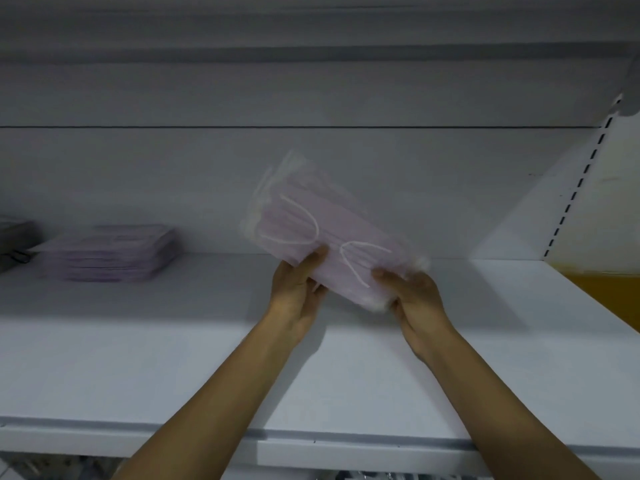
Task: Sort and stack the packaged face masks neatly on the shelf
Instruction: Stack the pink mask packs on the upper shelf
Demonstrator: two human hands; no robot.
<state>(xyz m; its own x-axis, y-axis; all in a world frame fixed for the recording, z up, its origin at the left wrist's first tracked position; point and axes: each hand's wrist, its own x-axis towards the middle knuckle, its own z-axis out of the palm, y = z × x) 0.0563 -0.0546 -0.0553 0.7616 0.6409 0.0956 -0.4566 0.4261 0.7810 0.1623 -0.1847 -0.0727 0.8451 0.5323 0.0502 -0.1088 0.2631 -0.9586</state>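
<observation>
No readable text, labels, brands or numbers in view. The pink mask pack [322, 233] is motion-blurred, so any print on its wrapper can't be made out. The stack of pink packs [114, 254] near the left end of the shelf [173, 358] is also too soft to read. Same goes for the grey packs [15, 242] at the far left edge.
</observation>
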